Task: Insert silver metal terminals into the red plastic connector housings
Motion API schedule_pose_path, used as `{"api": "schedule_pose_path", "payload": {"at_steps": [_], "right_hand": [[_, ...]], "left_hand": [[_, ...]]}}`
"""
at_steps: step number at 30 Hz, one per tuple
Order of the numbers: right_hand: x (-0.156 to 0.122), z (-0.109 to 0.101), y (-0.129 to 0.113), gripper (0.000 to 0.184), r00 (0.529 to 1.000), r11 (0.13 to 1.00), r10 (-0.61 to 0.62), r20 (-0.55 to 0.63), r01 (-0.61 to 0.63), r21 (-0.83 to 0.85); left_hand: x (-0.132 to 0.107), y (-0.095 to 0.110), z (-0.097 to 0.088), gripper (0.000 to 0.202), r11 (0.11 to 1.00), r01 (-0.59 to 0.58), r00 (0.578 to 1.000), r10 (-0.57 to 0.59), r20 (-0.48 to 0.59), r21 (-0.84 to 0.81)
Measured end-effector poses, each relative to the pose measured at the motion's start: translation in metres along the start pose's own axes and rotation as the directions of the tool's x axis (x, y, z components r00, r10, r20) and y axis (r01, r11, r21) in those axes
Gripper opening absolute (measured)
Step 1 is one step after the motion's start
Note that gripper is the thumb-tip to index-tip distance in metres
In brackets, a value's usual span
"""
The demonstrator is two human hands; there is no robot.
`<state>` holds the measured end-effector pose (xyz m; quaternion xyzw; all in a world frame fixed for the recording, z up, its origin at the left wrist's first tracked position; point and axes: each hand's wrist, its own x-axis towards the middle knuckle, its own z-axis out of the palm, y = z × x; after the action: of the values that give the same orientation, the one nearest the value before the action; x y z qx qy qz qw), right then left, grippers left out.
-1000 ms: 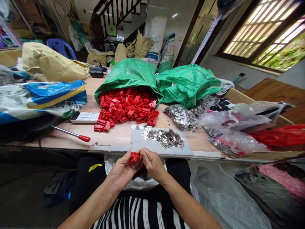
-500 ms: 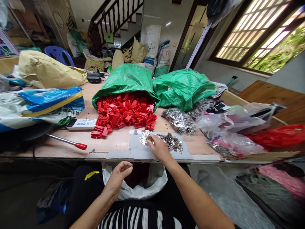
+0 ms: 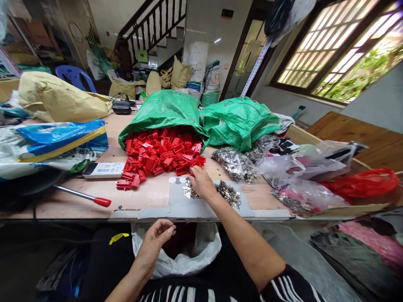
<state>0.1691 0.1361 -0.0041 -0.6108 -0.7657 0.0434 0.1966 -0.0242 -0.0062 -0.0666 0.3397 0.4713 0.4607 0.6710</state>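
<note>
A heap of red plastic parts point(image 3: 160, 156) spills from a green woven sack point(image 3: 165, 110) on the wooden table point(image 3: 147, 195). My right hand point(image 3: 201, 182) stretches over a small pile of shiny metal pieces point(image 3: 220, 191) on a grey sheet, with its fingertips at the near edge of the red heap; whether they pinch anything is hidden. My left hand point(image 3: 157, 239) hovers with loosely curled fingers over a white plastic bag point(image 3: 192, 256) in my lap and holds nothing I can see.
A second green sack point(image 3: 239, 119), clear bags of metal pieces point(image 3: 234, 161), a red bag point(image 3: 362, 184), a white remote point(image 3: 105, 170), a red-tipped rod point(image 3: 83, 196) and a blue-and-white sack point(image 3: 53, 144) crowd the table. Stairs and stuffed sacks stand behind.
The red part held in both hands a second ago is gone from them. My right hand went out to the metal pile, then on to the red heap. My left hand stayed over the bag.
</note>
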Motion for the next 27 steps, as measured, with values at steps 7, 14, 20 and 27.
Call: {"api": "schedule_pose_path", "payload": {"at_steps": [7,14,20,27], "right_hand": [[-0.083,-0.038,-0.051,0.021,0.953,0.729,-0.19,0.235,-0.023,0.684],[-0.112,-0.039,-0.054,0.028,0.855,0.476,-0.279,0.436,-0.271,0.837],[-0.076,-0.014,-0.005,0.012,0.989,0.963,0.09,0.118,-0.116,0.243],[-0.051,-0.012,0.014,0.013,0.981,0.983,0.174,0.081,-0.167,-0.078]], "left_hand": [[0.0,0.008,0.005,0.051,0.872,-0.369,0.916,0.399,-0.032,0.321],[-0.003,0.009,0.001,0.028,0.781,-0.423,0.895,0.441,0.074,0.46],[-0.01,0.016,0.009,0.035,0.99,-0.142,0.99,0.142,0.024,0.0],[-0.015,0.029,0.015,0.035,0.963,-0.016,1.0,0.017,0.002,-0.269]]}}
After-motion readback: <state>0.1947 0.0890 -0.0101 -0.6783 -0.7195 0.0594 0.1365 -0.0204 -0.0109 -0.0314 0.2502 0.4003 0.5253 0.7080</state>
